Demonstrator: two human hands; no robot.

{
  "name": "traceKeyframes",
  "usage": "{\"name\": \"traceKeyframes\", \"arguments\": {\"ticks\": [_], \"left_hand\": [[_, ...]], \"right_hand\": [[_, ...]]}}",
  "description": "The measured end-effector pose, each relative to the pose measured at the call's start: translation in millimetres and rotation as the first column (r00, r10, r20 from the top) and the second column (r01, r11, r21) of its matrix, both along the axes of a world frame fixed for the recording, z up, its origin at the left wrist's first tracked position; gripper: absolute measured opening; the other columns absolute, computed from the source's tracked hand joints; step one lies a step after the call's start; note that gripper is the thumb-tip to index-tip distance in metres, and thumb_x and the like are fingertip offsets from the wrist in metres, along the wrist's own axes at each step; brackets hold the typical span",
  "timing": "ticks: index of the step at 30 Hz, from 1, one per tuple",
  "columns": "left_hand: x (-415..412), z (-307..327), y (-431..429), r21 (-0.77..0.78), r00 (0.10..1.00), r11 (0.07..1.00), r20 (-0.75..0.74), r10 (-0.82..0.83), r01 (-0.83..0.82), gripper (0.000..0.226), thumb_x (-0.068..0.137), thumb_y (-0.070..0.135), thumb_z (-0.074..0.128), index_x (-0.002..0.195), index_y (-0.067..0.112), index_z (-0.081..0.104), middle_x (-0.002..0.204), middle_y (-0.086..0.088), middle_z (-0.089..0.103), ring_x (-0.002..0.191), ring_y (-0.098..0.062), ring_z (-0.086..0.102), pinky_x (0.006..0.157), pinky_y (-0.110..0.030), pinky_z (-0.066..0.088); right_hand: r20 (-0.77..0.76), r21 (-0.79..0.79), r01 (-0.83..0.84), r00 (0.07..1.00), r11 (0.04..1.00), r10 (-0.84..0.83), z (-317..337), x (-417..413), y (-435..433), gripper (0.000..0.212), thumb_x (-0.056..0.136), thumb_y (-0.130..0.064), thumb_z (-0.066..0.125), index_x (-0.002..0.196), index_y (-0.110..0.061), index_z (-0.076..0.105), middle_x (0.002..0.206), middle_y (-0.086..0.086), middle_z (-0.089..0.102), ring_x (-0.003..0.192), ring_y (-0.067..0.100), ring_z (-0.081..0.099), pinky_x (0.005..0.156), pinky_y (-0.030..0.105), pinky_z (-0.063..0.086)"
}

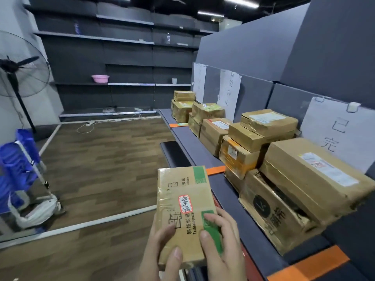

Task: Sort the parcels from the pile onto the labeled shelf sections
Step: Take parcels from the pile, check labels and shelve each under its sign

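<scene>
A flat box (183,216) is clasped at its near end by the left hand (162,252) and right hand (221,246), low in the frame's centre beside the shelf (194,147) — misplacement is risked if the sticker (185,203) — handwritten — is misread.

Glossy-taped brown cardboard parcel (183,209); matt grey shelf (203,151); wood-look floor (101,163).
</scene>
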State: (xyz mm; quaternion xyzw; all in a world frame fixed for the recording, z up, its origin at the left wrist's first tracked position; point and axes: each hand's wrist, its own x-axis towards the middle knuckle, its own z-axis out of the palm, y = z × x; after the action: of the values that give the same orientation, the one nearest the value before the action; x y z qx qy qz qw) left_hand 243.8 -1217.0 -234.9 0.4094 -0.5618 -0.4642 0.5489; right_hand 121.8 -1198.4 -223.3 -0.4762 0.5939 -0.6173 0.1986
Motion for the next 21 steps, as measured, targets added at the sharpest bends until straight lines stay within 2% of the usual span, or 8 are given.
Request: {"name": "traceKeyframes", "arguments": {"ticks": [2,5,8,10,12,16,19,21], "left_hand": [[3,3,-46,-0.03,1.0,1.0,0.003,0.01,-0.01,0.035,0.064,0.027,0.063,0.098,0.035,0.067,0.134,0.009,0.057,0.104,0.006,0.061,0.068,-0.004,0.046],[13,11,-112,-0.074,0.998,0.997,0.04,0.039,-0.036,0.043,0.062,0.04,0.06,0.104,0.039,0.065,0.133,0.007,0.058,0.108,0.002,0.061,0.08,-0.007,0.047],[27,16,-166,-0.021,0.999,0.999,0.027,0.042,-0.041,0.042,0.066,0.03,0.062,0.106,0.044,0.063,0.135,0.013,0.055,0.112,-0.008,0.061,0.082,-0.005,0.045],[33,17,-197,-0.016,0.999,1.0,0.032,0.027,-0.026,0.044,0.067,0.033,0.062,0.11,0.044,0.061,0.138,0.017,0.052,0.117,-0.006,0.058,0.084,-0.005,0.044],[37,14,-232,0.004,0.999,0.999,0.039,0.033,-0.033,0.044,0.069,0.032,0.063,0.111,0.044,0.06,0.139,0.014,0.051,0.119,-0.003,0.055,0.084,-0.005,0.044],[31,9,-313,0.036,0.998,0.999,0.061,-0.015,0.013,0.045,0.063,0.047,0.062,0.108,0.05,0.06,0.144,0.008,0.047,0.117,0.003,0.055,0.082,-0.004,0.043],[17,6,-384,0.02,0.994,1.0,0.11,-0.004,0.002,0.044,0.068,0.039,0.063,0.11,0.052,0.056,0.141,0.002,0.05,0.115,0.006,0.054,0.082,-0.001,0.04],[2,3,-433,-0.021,0.99,1.0,0.138,-0.014,0.017,0.046,0.068,0.043,0.062,0.113,0.051,0.055,0.142,0.0,0.049,0.119,0.006,0.052,0.084,-0.001,0.039]], "right_hand": [[0.012,-0.009,-0.002,1.0,1.0,0.002,2,3,-46,0.035,0.068,-0.057,0.052,0.102,-0.049,0.057,0.122,-0.036,0.045,0.109,-0.012,0.052,0.075,-0.001,0.041],[-0.007,-0.044,0.0,1.0,0.999,0.0,10,12,-114,0.036,0.067,-0.056,0.054,0.102,-0.047,0.058,0.122,-0.034,0.047,0.109,-0.012,0.052,0.076,-0.001,0.04],[-0.02,-0.027,-0.026,0.999,0.999,0.025,11,19,-175,0.033,0.072,-0.053,0.055,0.104,-0.044,0.06,0.124,-0.029,0.048,0.115,-0.007,0.051,0.082,0.002,0.039],[-0.027,-0.019,-0.045,0.999,0.999,0.044,9,23,-208,0.032,0.075,-0.052,0.055,0.105,-0.043,0.06,0.126,-0.026,0.049,0.117,-0.003,0.052,0.085,0.008,0.043],[-0.029,0.008,-0.048,0.998,0.999,0.048,8,24,-243,0.033,0.073,-0.054,0.053,0.105,-0.045,0.059,0.127,-0.026,0.048,0.117,-0.002,0.052,0.086,0.014,0.045],[0.009,0.035,-0.056,0.998,0.998,0.056,5,17,-322,0.035,0.07,-0.056,0.052,0.103,-0.047,0.058,0.126,-0.03,0.047,0.116,-0.005,0.051,0.081,0.007,0.043],[0.046,0.03,-0.054,0.998,0.998,0.052,-4,3,-392,0.035,0.07,-0.056,0.052,0.103,-0.046,0.059,0.126,-0.029,0.048,0.116,-0.005,0.05,0.083,0.018,0.045],[0.074,0.017,-0.044,0.996,0.999,0.043,-13,-10,-441,0.031,0.073,-0.052,0.055,0.103,-0.046,0.059,0.127,-0.027,0.048,0.117,-0.005,0.05,0.084,0.021,0.046]]}}
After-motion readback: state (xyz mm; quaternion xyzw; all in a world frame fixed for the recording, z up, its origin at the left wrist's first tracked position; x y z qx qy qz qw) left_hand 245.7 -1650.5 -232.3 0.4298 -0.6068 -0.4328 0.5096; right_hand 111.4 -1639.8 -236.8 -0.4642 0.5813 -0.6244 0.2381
